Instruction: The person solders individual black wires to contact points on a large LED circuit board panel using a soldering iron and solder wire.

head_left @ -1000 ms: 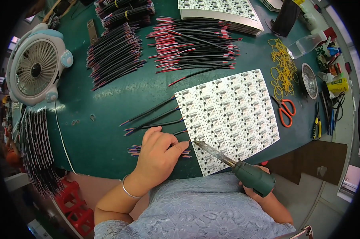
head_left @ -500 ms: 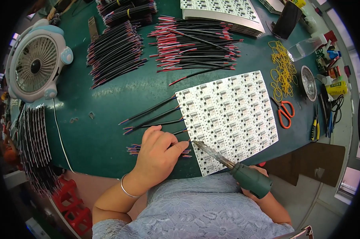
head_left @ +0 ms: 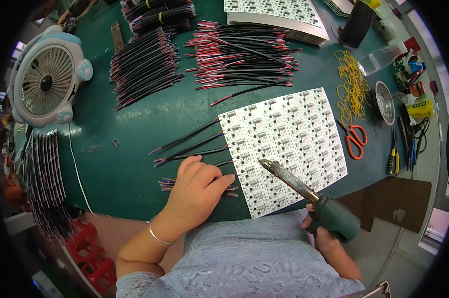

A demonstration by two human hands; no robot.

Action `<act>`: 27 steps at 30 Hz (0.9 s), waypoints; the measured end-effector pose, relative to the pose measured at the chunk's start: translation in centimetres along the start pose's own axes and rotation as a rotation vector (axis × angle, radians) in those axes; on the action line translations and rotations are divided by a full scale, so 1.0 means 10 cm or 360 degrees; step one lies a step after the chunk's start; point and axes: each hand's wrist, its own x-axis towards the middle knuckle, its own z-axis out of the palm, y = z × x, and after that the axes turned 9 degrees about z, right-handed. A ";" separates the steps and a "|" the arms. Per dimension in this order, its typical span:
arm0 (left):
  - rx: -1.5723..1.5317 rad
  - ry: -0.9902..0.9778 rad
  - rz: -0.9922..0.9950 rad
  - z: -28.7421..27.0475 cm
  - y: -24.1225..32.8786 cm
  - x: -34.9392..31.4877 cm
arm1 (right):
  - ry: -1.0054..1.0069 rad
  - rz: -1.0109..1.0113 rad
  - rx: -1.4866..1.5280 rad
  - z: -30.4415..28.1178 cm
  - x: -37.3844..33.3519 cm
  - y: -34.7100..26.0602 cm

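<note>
A white circuit board panel (head_left: 289,149) with rows of small dark parts lies at the middle of the green table. Several short black cables (head_left: 185,138) are attached along its left edge and stretch out to the left. My left hand (head_left: 197,186) rests beside that edge, thumb and fingers closed on a cable whose end meets the board; the hand covers most of it. Below the fingers sits a small bunch of loose cables (head_left: 166,185). In my right hand (head_left: 324,238) is a green-handled soldering gun (head_left: 328,213), its tip above the board and apart from the wires.
Piles of black cables (head_left: 147,64) and red-tipped cables (head_left: 244,57) lie farther back, near a stack of boards (head_left: 279,25). A fan (head_left: 46,82) stands left. Orange-handled scissors (head_left: 354,141), yellow rubber bands (head_left: 353,84), a metal bowl (head_left: 384,103) and pliers (head_left: 393,156) are at right.
The soldering gun's tip has lifted off the board's left edge and moved right and away from my left fingers. My right hand has shifted right with it. The left hand has barely moved.
</note>
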 end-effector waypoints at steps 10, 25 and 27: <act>-0.0014 -0.0080 0.0099 -0.09 -0.05 -0.18 | 0.0127 0.0130 0.0127 0.09 -0.01 -0.07; 0.0179 0.0065 0.0212 -0.09 0.02 -0.12 | -0.0014 0.0004 0.0348 0.09 -0.03 0.01; 0.0190 0.0172 0.0274 -0.11 -0.01 -0.18 | 0.0216 0.0043 0.0238 0.16 -0.03 -0.04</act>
